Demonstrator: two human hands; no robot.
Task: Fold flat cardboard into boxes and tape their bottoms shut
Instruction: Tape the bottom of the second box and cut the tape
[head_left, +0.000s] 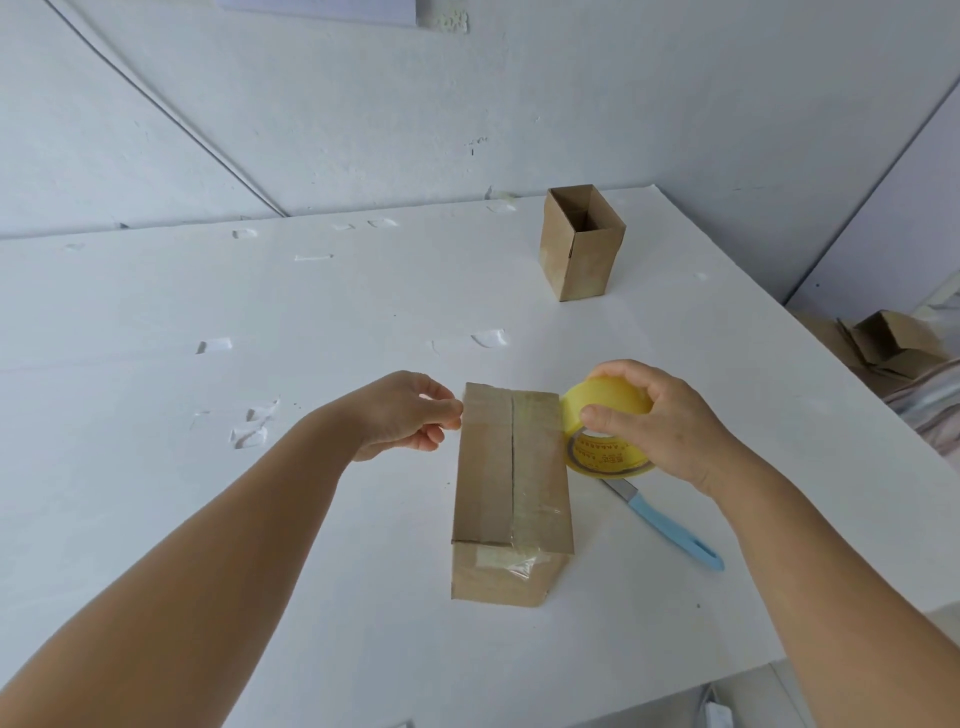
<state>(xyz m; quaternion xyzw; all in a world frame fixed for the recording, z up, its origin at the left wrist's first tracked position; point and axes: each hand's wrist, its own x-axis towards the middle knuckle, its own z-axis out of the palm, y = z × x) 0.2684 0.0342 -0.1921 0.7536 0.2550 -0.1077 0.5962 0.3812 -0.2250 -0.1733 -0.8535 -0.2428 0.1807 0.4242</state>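
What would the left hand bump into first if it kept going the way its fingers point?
The left hand points right, fingertips already at the far left edge of the cardboard box. It would likely press straight into that box, well before the tape roll.

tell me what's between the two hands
The cardboard box, taped bottom up, lies between the left hand and the right hand holding the tape roll, in the head view.

1 head view, looking forward-down, close over white table (260, 312).
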